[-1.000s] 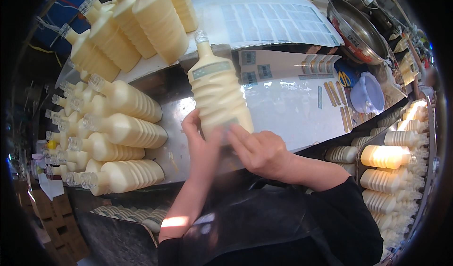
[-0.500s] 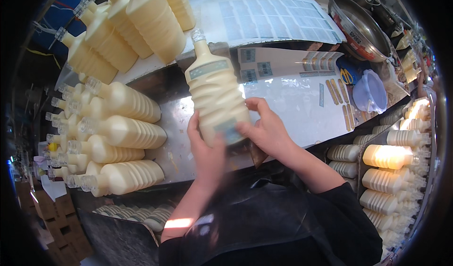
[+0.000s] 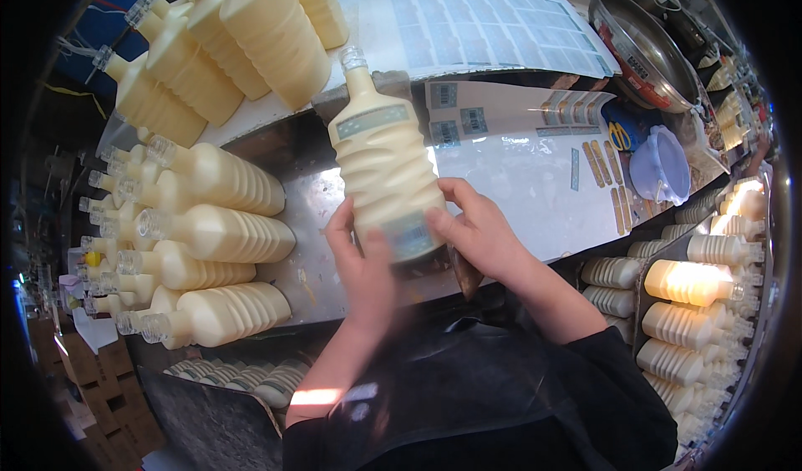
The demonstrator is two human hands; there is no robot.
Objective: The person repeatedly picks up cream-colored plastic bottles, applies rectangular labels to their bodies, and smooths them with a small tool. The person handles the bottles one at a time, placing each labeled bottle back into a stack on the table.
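Note:
I hold a cream-coloured ribbed plastic bottle (image 3: pixel 383 162) upright over a shiny metal worktop (image 3: pixel 518 179). It has a clear cap, a small label strip near the shoulder and another label low on its body. My left hand (image 3: pixel 361 262) grips the bottle's lower left side. On the lower right side, my right hand (image 3: pixel 478 230) has its thumb pressed by the low label.
Several more filled bottles (image 3: pixel 209 237) lie stacked at the left and at the back (image 3: pixel 251 37). A label sheet (image 3: pixel 493 28) lies beyond the worktop, with loose label strips (image 3: pixel 601 170) on it. A metal bowl (image 3: pixel 643 49) and a blue lid (image 3: pixel 660 166) sit at right. More bottles (image 3: pixel 693 283) fill racks at lower right.
The bottle has been raised slightly and turned in my hands. My right hand has slid from its front onto the lower right side by the label.

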